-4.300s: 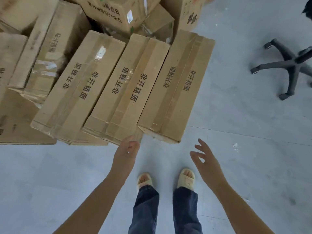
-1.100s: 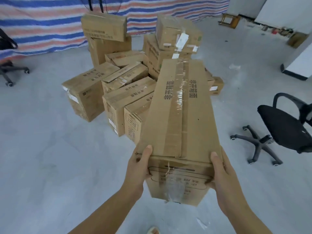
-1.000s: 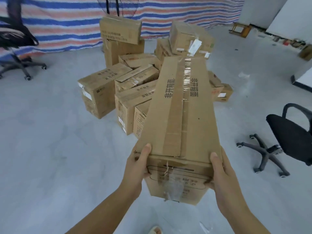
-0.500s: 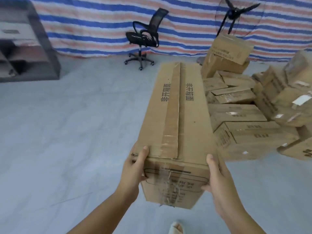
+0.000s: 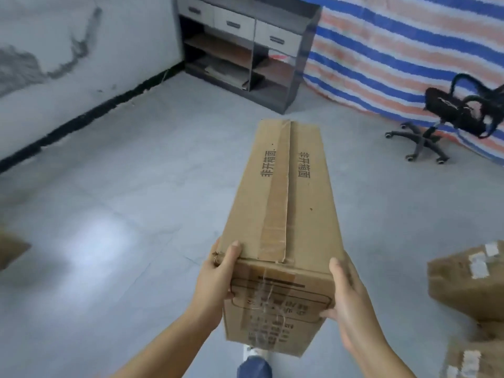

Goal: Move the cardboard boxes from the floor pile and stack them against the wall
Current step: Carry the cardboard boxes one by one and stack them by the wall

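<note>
Box (image 5: 283,203) between both hands

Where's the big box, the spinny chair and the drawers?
long cardboard box (image 5: 283,192), head view, on its taped top face
office chair (image 5: 452,113), head view, on its black seat
drawer cabinet (image 5: 234,24), head view, on the middle drawer front

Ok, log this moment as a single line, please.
phase: carrying | object: long cardboard box held off floor | left hand grips near-end corner | right hand grips other corner | ahead: wall, shelf unit
</note>
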### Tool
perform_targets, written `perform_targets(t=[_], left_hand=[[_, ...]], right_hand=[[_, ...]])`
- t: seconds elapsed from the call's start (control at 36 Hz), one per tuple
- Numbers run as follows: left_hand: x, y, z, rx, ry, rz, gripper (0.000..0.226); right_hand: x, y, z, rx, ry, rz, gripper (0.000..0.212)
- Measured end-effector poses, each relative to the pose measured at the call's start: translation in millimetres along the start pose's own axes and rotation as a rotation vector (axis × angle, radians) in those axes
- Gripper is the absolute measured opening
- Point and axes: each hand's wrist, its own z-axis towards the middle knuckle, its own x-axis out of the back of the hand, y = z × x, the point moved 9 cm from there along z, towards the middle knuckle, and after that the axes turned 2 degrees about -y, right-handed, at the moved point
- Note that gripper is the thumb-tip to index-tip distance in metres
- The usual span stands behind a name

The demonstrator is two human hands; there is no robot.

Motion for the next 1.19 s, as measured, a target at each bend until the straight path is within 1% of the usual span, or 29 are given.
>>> perform_targets(t=[0.11, 0.28, 0.36, 0.42, 0.5, 0.67, 0.75, 0.86, 0.92, 1.03, 1.11, 1.19], left_hand=[[28, 19, 17, -0.041, 0.161, -0.101, 0.012], [82, 37, 22, -0.089, 0.407, -0.245, 0.01], [120, 44, 23, -0.121, 0.525, -0.297, 0.013], [144, 50, 26, -0.145, 0.575, -0.328, 0.018], [183, 59, 31, -0.184, 0.652, -0.387, 0.015], [277, 76, 53, -0.196, 0.781, -0.483, 0.015], [333, 94, 68, -0.194, 0.828, -0.506, 0.016], [398, 127, 82, -0.187, 0.848, -0.494, 0.014], [426, 143, 91, -0.191, 0.854, -0.494, 0.02], [468, 170, 109, -0.191, 0.858, -0.49, 0.03], [494, 188, 127, -0.187, 0.865, -0.494, 0.031], [517, 205, 148, -0.176, 0.89, -0.502, 0.03]], right_hand=[[-51, -30, 41, 0.021, -0.186, -0.109, 0.035], [-144, -73, 69, 0.121, -0.474, -0.215, 0.027], [-198, -88, 67, 0.171, -0.628, -0.278, 0.029], [-234, -96, 65, 0.196, -0.705, -0.308, 0.03], [-290, -106, 60, 0.226, -0.79, -0.334, 0.029], [-411, -120, 44, 0.262, -0.91, -0.389, 0.028], [-476, -130, 36, 0.268, -0.928, -0.394, 0.029], [-556, -147, 23, 0.265, -0.963, -0.412, 0.032], [-591, -154, 19, 0.256, -0.975, -0.418, 0.034], [-648, -169, 15, 0.255, -0.999, -0.438, 0.033], [-686, -183, 16, 0.259, -1.022, -0.439, 0.03], [-723, -194, 24, 0.263, -1.034, -0.454, 0.034]])
